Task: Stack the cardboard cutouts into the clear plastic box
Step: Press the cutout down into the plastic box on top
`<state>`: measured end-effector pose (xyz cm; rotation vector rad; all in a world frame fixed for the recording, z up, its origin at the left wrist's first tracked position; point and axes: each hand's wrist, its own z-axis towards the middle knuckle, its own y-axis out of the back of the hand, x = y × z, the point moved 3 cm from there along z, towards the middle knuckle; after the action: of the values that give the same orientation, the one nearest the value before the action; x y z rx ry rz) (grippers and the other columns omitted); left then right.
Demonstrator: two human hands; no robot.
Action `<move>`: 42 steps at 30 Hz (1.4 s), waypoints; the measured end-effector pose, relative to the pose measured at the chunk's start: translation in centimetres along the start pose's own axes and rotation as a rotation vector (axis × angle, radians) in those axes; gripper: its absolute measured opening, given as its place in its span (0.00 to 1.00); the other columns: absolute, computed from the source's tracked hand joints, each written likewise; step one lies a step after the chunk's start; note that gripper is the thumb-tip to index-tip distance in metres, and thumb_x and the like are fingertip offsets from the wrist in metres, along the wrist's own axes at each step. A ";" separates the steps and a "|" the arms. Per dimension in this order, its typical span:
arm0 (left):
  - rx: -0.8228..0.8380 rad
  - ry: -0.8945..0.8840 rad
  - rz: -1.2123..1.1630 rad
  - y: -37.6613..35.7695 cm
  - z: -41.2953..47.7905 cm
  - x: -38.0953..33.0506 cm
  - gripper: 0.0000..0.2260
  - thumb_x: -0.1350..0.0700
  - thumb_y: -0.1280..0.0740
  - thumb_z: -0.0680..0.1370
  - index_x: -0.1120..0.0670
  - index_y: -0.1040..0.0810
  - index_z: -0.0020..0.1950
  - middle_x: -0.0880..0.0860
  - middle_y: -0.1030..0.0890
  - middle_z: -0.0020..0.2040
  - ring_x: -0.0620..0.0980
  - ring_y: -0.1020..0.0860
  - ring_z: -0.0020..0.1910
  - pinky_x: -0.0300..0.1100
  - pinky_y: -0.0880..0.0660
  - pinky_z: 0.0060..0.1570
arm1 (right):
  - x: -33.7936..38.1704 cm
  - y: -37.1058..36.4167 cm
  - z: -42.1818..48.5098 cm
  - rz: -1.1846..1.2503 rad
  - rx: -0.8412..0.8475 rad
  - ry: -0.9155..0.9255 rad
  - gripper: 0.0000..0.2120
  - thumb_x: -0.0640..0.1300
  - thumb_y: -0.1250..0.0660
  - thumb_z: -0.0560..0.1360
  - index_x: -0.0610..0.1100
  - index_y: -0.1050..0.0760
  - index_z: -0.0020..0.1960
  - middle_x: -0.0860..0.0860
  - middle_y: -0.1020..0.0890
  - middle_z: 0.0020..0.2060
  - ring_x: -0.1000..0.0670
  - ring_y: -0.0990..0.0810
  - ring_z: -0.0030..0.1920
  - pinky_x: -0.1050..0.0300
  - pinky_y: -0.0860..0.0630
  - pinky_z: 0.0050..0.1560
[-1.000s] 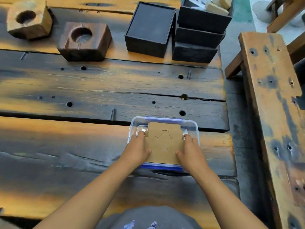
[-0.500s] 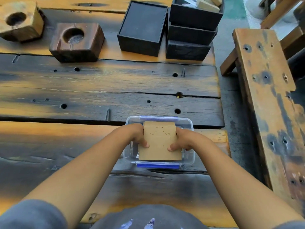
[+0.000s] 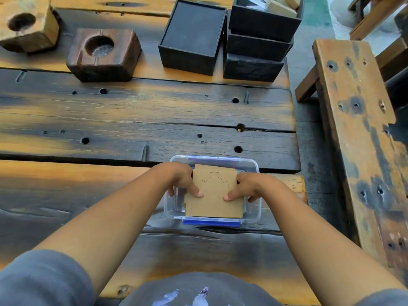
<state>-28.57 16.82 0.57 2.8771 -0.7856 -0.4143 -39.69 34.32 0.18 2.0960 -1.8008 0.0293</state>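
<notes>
A clear plastic box (image 3: 254, 166) with blue clips stands on the wooden table's near right part. A stack of brown cardboard cutouts (image 3: 215, 203) lies in its opening, the top sheet scored with a curved outline. My left hand (image 3: 183, 181) grips the stack's left edge, thumb on the top sheet. My right hand (image 3: 247, 188) holds the right edge the same way. The lower sheets are hidden under the top one.
Two wooden blocks with round holes (image 3: 103, 55) (image 3: 26, 25) sit at the far left. Black boxes (image 3: 193, 37) and a stack of black trays (image 3: 258, 38) holding pale pieces stand at the back. A wooden bench (image 3: 362, 138) runs along the right, past the table's edge (image 3: 297, 151).
My hands slid from the stack's near corners up to its sides and closed on it. The stack now sits lower and nearer the box's front wall.
</notes>
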 end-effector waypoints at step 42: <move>0.036 0.025 0.202 -1.6 1.1 1.3 0.41 0.37 0.27 0.70 0.54 0.34 0.77 0.53 0.31 0.76 0.57 0.32 0.74 0.54 0.36 0.74 | -0.1 -0.5 0.2 -0.305 -0.085 0.044 0.42 0.64 0.25 0.65 0.43 0.32 0.71 0.48 0.26 0.68 0.45 0.26 0.65 0.51 0.29 0.63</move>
<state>-27.08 17.51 -1.08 2.7922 -1.0771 -0.3423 -39.25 34.44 -0.21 2.2654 -1.4149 -0.0796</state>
